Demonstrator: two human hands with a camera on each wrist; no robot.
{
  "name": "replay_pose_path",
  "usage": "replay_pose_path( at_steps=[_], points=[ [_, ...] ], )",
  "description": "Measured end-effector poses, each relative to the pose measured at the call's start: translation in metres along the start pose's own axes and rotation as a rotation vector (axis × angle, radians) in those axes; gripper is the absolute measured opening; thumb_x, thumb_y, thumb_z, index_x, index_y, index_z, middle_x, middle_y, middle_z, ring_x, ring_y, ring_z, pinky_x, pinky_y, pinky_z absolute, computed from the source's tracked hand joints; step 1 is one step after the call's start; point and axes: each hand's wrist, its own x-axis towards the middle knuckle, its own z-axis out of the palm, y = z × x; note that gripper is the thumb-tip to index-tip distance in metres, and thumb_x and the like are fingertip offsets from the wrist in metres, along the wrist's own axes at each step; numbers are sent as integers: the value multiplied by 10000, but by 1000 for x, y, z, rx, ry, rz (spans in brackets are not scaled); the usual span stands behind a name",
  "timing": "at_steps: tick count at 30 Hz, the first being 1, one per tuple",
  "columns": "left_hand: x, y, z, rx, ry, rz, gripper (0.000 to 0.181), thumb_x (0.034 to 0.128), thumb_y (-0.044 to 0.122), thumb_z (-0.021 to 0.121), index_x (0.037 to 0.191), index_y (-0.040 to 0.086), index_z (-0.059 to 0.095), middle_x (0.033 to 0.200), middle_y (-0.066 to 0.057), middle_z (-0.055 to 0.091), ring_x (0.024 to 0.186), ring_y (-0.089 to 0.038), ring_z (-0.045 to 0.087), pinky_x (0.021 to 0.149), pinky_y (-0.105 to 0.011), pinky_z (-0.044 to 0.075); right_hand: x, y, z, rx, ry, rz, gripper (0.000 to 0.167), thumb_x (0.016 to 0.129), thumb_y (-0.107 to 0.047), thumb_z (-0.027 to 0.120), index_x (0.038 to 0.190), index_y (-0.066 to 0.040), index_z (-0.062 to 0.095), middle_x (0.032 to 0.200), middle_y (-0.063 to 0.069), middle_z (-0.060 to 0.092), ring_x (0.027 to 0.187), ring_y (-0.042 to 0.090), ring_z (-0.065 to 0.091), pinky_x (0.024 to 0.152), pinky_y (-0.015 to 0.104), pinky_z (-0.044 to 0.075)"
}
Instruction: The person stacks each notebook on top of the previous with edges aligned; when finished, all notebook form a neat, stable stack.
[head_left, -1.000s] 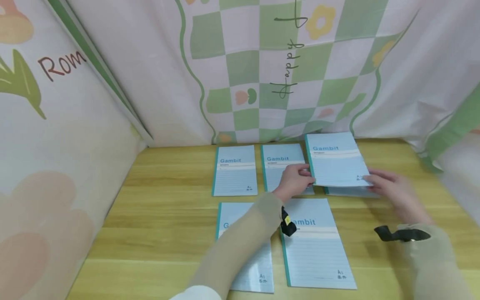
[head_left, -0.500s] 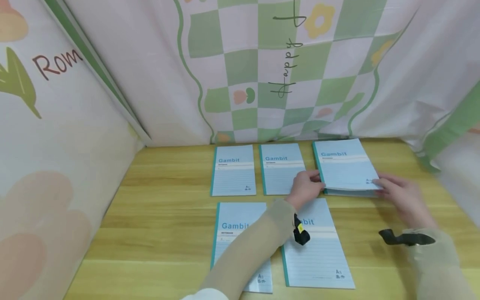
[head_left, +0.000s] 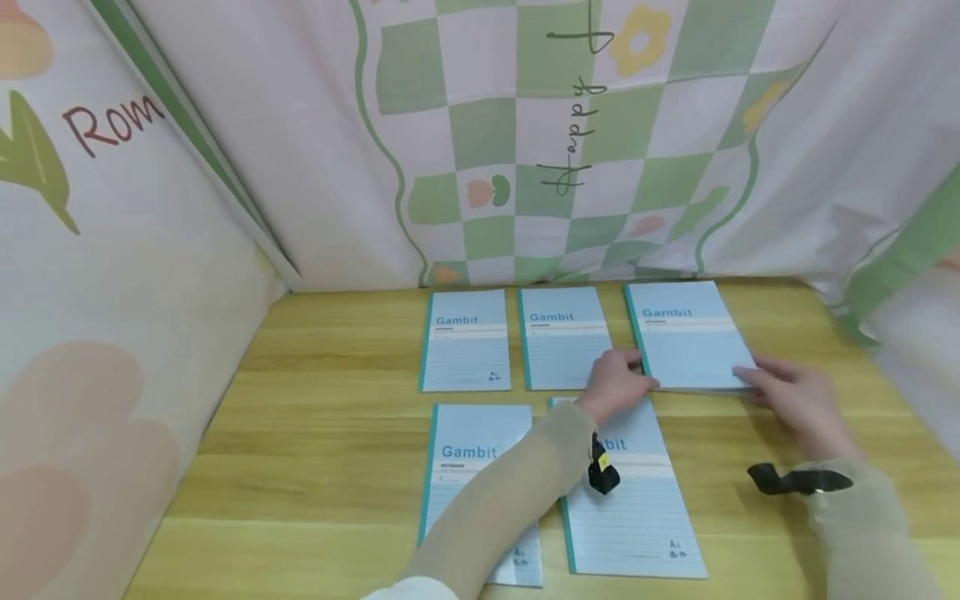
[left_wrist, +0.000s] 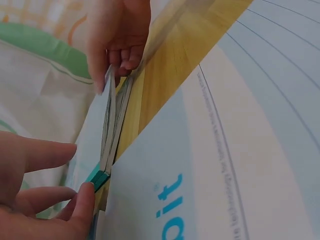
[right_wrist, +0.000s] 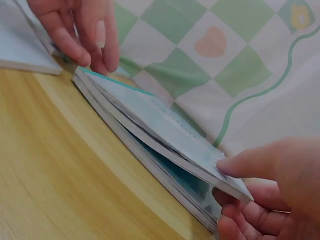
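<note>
Pinching the upper notebook (head_left: 686,350) at its near right corner: right hand (head_left: 806,404), thumb on cover, fingers underneath, likely propping that side off the lower notebook (right_wrist: 175,186). Left hand (head_left: 617,387) sits at the near spine corner, probably for alignment; can't tell if it's gripping or just touching. Both are stacked at the back right of the table (head_left: 322,433), spines on the left. Upper one: pale blue, teal spine, white band, blue "Gambit" lettering, tilted slightly.
</note>
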Motion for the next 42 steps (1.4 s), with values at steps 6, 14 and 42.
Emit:
replay_pose_path(
  at_steps=[6, 14, 42],
  points=[
    [-3, 2, -2, -9, -35, -26, 520, 900, 180, 798, 1391, 135, 633, 1265, 49, 652, 1158, -64, 576, 950, -248, 505, -1, -2, 3, -131, 28, -10, 839, 964, -561, 632, 1510, 40, 420, 1323, 244, 581, 996, 225, 601, 698, 286, 506],
    [-6, 2, 0, -10, -52, 31, 104, 923, 147, 765, 990, 90, 711, 810, 36, 583, 722, -78, 515, 650, -223, 466, 4, -1, 4, -180, 19, -17, 802, 990, -550, 589, 1531, 9, 397, 1534, 322, 358, 1367, 496, 324, 919, 444, 428],
    [-17, -16, -75, -301, -5, 56, 565, 944, 282, 760, 1457, 147, 566, 1366, 46, 626, 1143, -65, 610, 938, -268, 528, -10, -30, 11, -74, 69, -62, 898, 962, -631, 565, 1599, -65, 280, 1539, 278, 390, 1349, 487, 404, 1023, 621, 416]
  ],
)
